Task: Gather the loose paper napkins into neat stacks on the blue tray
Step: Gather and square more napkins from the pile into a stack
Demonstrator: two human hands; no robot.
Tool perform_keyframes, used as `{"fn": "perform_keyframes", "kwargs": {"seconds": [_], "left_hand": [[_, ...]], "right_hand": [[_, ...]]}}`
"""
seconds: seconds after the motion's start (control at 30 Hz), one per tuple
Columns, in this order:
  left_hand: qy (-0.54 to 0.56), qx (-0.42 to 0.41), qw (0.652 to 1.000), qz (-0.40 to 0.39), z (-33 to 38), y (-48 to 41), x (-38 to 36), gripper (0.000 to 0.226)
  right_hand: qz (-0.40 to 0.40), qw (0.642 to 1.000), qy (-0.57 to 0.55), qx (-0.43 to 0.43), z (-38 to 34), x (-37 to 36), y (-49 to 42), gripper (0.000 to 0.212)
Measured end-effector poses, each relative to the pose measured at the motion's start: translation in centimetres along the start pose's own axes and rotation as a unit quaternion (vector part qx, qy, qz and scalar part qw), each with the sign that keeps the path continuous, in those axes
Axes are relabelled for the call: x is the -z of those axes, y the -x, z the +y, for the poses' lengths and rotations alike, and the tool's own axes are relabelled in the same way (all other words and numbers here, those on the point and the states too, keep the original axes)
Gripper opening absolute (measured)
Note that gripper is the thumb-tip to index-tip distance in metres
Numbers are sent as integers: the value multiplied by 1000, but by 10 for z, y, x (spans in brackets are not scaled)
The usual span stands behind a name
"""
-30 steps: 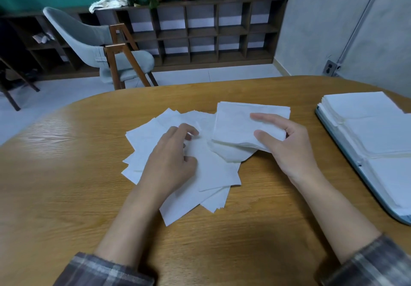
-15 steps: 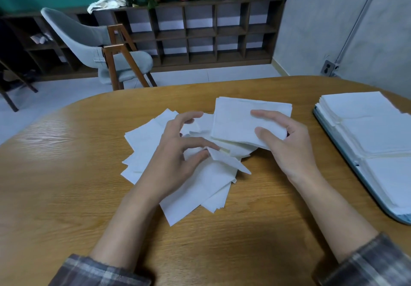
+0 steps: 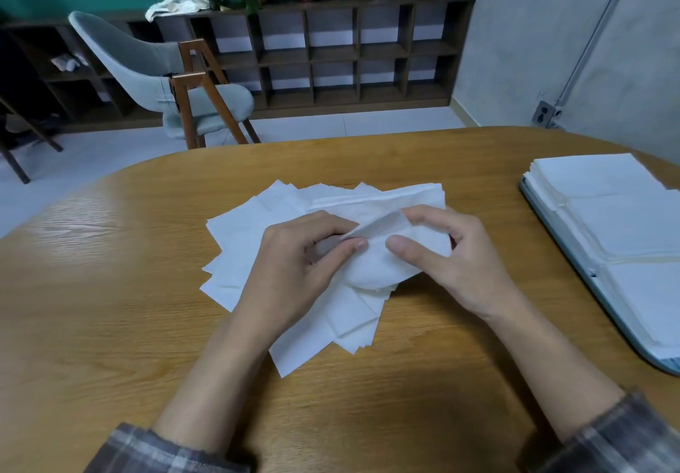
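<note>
A person's two hands meet over a loose pile of white paper napkins (image 3: 239, 251) scattered at the middle of a wooden tabletop (image 3: 110, 325). The left hand (image 3: 294, 270) pinches one napkin's corner between thumb and fingers. The right hand (image 3: 452, 262) grips a small gathered bundle of napkins (image 3: 375, 266), thumb on top. At the tabletop's right edge, a blue tray (image 3: 574, 266) holds neat white napkin stacks (image 3: 618, 222)

Napkins (image 3: 250, 248) left of tray (image 3: 563, 251)
</note>
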State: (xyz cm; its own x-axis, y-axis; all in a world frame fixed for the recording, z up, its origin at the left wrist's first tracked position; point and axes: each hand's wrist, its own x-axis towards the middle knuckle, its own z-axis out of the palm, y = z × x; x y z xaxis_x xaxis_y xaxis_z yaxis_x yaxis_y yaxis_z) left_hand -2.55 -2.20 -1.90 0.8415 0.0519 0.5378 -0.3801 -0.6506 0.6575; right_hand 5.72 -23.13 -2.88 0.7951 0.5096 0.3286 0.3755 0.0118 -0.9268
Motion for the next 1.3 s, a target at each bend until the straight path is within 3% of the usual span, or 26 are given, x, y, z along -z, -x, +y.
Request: {"fn": "perform_keyframes", "kwargs": {"seconds": [0.1, 0.27, 0.37, 0.47, 0.67, 1.1, 1.2, 1.3], "left_hand": [[22, 30, 999, 11, -1, 1, 0, 5], [113, 118, 986, 38, -4, -3, 7, 22], [148, 112, 977, 106, 2, -5, 11, 23], [162, 111, 972, 126, 6, -5, 11, 26], [153, 130, 974, 109, 1, -6, 4, 29], [124, 157, 972, 122, 2, -1, -3, 29], [72, 148, 978, 130, 7, -1, -1, 46], [203, 213, 954, 52, 14, -4, 3, 56]], "right_hand": [[38, 999, 17, 7, 1, -1, -1, 10], [109, 993, -40, -21, 1, 6, -4, 8], [93, 990, -97, -43, 0, 7, -4, 13], [49, 992, -97, -66, -1, 4, -3, 21], [-4, 985, -142, -97, -5, -4, -1, 39], [10, 993, -90, -71, -12, -8, -2, 42], [18, 980, -184, -67, -14, -4, -3, 58], [29, 958, -272, -84, -18, -1, -4, 70]]}}
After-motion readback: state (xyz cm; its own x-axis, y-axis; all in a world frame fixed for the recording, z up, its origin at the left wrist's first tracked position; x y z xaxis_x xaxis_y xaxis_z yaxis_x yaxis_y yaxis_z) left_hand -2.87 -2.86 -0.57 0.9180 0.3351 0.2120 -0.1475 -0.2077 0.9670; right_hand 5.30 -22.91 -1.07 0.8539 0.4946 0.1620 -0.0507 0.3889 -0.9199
